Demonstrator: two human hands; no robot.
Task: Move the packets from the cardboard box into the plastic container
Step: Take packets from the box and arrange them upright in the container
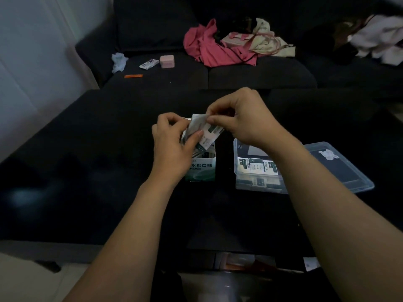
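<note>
A small white and green cardboard box (201, 168) stands upright and open on the dark table, with more packets showing inside it. Just above its mouth I hold a bunch of white packets (204, 130). My left hand (174, 142) grips the bunch from the left, thumb across the front. My right hand (242, 119) pinches the top packet at its upper edge between thumb and forefinger. To the right of the box sits the clear plastic container (236, 153), with a few packets (258, 167) lying flat inside. My right forearm crosses over part of it.
The container's clear lid (340, 168) lies flat right of it. A dark sofa (218, 73) behind the table carries pink clothing (209, 46), a pink case (167, 61), a loose packet (149, 63) and tissue (118, 61). A white wall (32, 62) is at left.
</note>
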